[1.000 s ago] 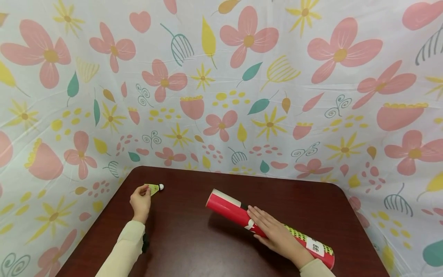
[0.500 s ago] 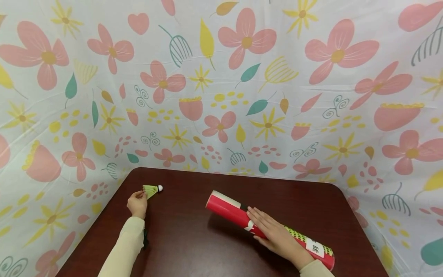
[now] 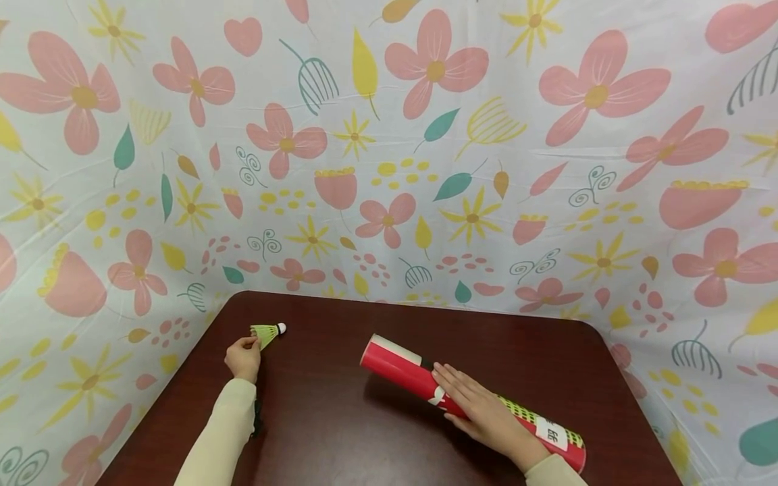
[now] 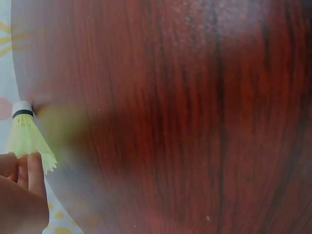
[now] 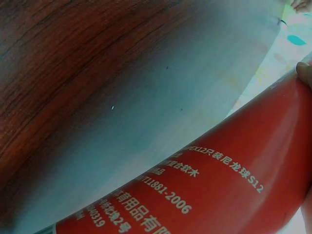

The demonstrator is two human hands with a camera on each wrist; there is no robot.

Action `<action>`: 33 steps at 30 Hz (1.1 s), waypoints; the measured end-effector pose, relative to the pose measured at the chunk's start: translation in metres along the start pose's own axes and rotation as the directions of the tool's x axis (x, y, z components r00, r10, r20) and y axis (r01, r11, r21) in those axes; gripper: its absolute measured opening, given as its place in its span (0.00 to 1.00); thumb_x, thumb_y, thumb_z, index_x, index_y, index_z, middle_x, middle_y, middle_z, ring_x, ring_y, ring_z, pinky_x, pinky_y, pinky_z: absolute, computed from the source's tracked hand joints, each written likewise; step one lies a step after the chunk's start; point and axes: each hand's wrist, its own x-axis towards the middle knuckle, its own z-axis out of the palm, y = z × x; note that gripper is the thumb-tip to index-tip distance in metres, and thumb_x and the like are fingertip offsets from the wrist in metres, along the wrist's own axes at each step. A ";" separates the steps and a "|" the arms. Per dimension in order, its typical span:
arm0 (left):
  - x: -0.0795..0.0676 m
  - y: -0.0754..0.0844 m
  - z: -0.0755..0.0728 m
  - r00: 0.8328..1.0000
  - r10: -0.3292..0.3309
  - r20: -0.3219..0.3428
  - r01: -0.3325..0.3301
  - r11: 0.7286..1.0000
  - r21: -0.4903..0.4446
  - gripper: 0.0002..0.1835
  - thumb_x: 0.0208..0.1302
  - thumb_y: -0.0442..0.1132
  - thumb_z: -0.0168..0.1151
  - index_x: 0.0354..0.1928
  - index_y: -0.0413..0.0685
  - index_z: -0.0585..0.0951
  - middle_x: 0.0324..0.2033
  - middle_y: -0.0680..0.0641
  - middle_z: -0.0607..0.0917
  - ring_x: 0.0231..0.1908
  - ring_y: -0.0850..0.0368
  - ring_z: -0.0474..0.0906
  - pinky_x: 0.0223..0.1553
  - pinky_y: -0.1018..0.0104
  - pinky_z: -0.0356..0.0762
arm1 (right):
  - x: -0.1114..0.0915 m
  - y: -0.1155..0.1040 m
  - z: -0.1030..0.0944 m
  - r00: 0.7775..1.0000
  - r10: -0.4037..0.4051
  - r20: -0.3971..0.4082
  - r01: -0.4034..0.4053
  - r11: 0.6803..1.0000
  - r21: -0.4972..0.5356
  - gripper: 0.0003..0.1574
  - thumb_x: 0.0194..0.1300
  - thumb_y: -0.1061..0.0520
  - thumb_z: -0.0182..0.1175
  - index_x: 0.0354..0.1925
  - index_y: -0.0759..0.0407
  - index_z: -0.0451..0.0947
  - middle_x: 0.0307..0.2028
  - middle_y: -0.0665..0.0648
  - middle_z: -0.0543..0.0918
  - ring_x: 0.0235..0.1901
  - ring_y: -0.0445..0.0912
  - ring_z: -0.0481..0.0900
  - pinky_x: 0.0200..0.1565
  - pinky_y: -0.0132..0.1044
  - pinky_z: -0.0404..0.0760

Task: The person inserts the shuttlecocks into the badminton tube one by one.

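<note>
At the far left of the table, a yellow shuttlecock (image 3: 265, 333) with a white head and a dark band points away to the right. My left hand (image 3: 244, 360) pinches the rim of its skirt with the fingertips. In the left wrist view the shuttlecock (image 4: 27, 134) appears head up above the fingers. On the right lies a long red shuttlecock tube (image 3: 401, 370) with a white stripe and a yellow patterned part, slanting across the table. My right hand (image 3: 486, 415) holds it from above, thumb on the near side. Printed lettering shows on the tube (image 5: 234, 156) in the right wrist view.
The dark brown wooden table (image 3: 328, 412) has rounded far corners. A white cloth with flower prints (image 3: 389, 169) hangs close behind it and along both sides.
My left hand has shifted slightly left and the shuttlecock's skirt shows more fully than a second ago. My right hand and the tube have stayed nearly still.
</note>
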 end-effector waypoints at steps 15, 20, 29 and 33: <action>-0.009 0.005 0.003 0.989 0.107 0.102 -0.106 0.994 -0.016 0.09 0.64 0.35 0.64 0.43 0.36 0.85 0.39 0.36 0.85 0.37 0.45 0.80 0.31 0.69 0.75 | -0.001 0.001 0.002 1.000 -0.011 -0.002 0.011 1.000 -0.002 0.44 0.70 0.34 0.42 0.73 0.59 0.57 0.71 0.57 0.62 0.68 0.52 0.62 0.69 0.27 0.44; -0.018 0.017 0.004 0.976 0.159 0.145 -0.146 0.984 -0.101 0.09 0.63 0.35 0.65 0.42 0.36 0.85 0.38 0.38 0.86 0.31 0.63 0.81 0.30 0.78 0.73 | -0.002 0.002 0.002 1.000 0.004 0.006 -0.004 1.000 -0.006 0.45 0.70 0.33 0.40 0.73 0.58 0.56 0.71 0.56 0.61 0.68 0.52 0.62 0.68 0.26 0.43; -0.037 0.036 0.006 0.935 0.262 0.240 -0.173 0.926 -0.336 0.09 0.61 0.31 0.66 0.40 0.30 0.84 0.38 0.32 0.84 0.34 0.59 0.84 0.35 0.78 0.77 | -0.001 0.002 0.001 1.000 0.009 0.004 -0.009 1.000 -0.010 0.45 0.70 0.32 0.39 0.73 0.58 0.56 0.71 0.56 0.61 0.68 0.51 0.61 0.68 0.26 0.43; -0.045 0.045 0.006 0.909 0.282 0.306 -0.164 0.919 -0.359 0.10 0.62 0.31 0.65 0.42 0.29 0.83 0.40 0.31 0.84 0.39 0.47 0.84 0.38 0.76 0.78 | -0.001 0.002 0.001 1.000 0.010 0.001 -0.010 1.000 -0.011 0.45 0.70 0.32 0.38 0.73 0.58 0.56 0.71 0.57 0.61 0.68 0.51 0.61 0.68 0.26 0.43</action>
